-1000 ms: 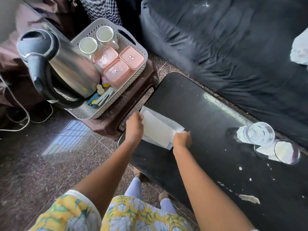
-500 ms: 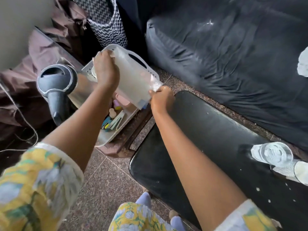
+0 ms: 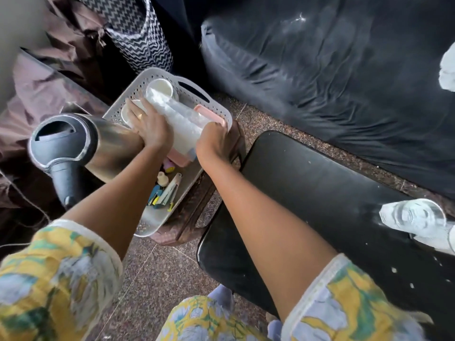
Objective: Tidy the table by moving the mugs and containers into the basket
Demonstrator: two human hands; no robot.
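Note:
A grey perforated basket (image 3: 218,104) sits on a brown stool left of the black table (image 3: 320,193). Inside it are white mugs (image 3: 160,86), pink lidded containers (image 3: 211,114) and small coloured items (image 3: 162,193). A clear plastic packet (image 3: 177,119) lies over the containers in the basket. My left hand (image 3: 147,124) presses on the packet's left side, and my right hand (image 3: 214,141) grips its near right corner. Most of the containers are hidden under the packet and my hands.
A steel kettle (image 3: 73,148) with a dark lid stands in the basket's left part, against my left forearm. Two clear glasses (image 3: 413,215) lie on the table's right end. A dark sofa (image 3: 332,82) runs behind the table. A zigzag-patterned bag (image 3: 138,28) stands behind the basket.
Both hands lifted the packet off the table's left end, carried it left over the basket, and now have it lowered onto the containers.

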